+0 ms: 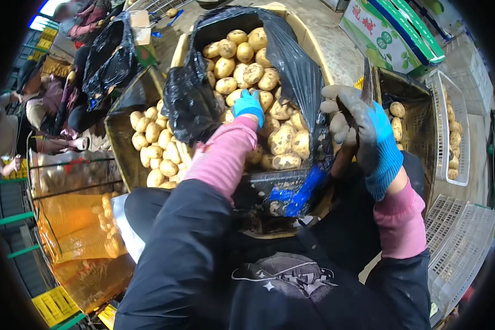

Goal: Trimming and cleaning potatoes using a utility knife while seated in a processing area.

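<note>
Left hand (248, 105) reaches into the bag-lined crate of potatoes (258, 77) ahead — grip hidden, cannot tell. Right hand (357, 129) is clamped on a knife (366, 82). Left box (148, 143) part-filled, right box (407, 118) nearly bare — most sorting remains.

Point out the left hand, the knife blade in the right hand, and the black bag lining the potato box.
left hand (248, 105), head view, back of the blue glove.
knife blade (366, 82), head view, middle of the blade.
black bag (300, 71), head view, right flap.
</note>
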### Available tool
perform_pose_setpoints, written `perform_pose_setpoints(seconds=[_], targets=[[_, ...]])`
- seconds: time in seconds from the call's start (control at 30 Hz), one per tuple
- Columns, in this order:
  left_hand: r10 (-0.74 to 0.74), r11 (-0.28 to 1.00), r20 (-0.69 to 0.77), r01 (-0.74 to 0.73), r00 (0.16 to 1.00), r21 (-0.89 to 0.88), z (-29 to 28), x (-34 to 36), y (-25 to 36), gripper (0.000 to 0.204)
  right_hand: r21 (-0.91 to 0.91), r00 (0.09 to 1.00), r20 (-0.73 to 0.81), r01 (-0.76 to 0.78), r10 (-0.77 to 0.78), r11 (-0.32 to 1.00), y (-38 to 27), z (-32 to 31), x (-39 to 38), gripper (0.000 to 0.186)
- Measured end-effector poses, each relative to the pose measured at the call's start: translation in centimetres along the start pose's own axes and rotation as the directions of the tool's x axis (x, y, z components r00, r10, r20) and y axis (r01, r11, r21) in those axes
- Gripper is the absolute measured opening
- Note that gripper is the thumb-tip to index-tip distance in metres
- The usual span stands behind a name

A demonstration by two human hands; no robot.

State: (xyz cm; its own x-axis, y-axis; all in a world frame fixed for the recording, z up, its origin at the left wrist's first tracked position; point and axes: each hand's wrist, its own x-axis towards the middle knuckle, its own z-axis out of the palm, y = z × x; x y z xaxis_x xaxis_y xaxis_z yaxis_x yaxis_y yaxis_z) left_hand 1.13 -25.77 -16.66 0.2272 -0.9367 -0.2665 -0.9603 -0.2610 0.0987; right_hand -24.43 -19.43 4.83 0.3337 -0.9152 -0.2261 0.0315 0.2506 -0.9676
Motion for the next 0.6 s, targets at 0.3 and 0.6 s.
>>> perform_pose_setpoints(seconds=[0.3, 0.6], targets=[[0.634, 0.491, 0.216, -0.171, 0.742, -0.854, -10.4, -3.3, -2.8, 0.051, 0.053, 0.987, 0.011, -0.163, 0.162, 0.985, -0.4, 0.1, 0.3, 0.04], [0.356, -0.595, -0.049, 0.186, 0.933, -0.782, -13.0, -23.0, -2.0, 0.05, -0.037, 0.883, 0.134, 0.457, -0.449, 0.888, 5.4, 7.9, -3.3, 0.073]])
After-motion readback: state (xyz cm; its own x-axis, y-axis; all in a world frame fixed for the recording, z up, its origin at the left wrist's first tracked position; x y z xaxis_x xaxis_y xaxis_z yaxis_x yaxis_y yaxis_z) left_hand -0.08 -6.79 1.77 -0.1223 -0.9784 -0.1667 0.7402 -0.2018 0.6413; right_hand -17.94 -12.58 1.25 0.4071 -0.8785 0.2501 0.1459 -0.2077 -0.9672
